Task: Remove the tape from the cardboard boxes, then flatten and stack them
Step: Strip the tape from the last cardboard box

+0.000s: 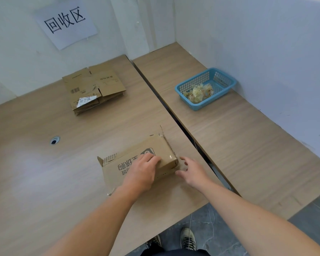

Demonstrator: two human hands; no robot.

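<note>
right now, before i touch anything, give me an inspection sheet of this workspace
surface: two wood-grain tables side by side, gap between; round hole in the left one.
job's things: cardboard box under the hands, clear tape on its right end; flattened stack farther back.
clutter: blue basket holding crumpled tape scraps.
grippers: left hand rests on the box; right hand open beside its taped end, contact unclear.
cables: one thin strand hangs below the near table edge; nature unclear.
surroundings: white walls, paper sign, grey floor, shoes.
</note>
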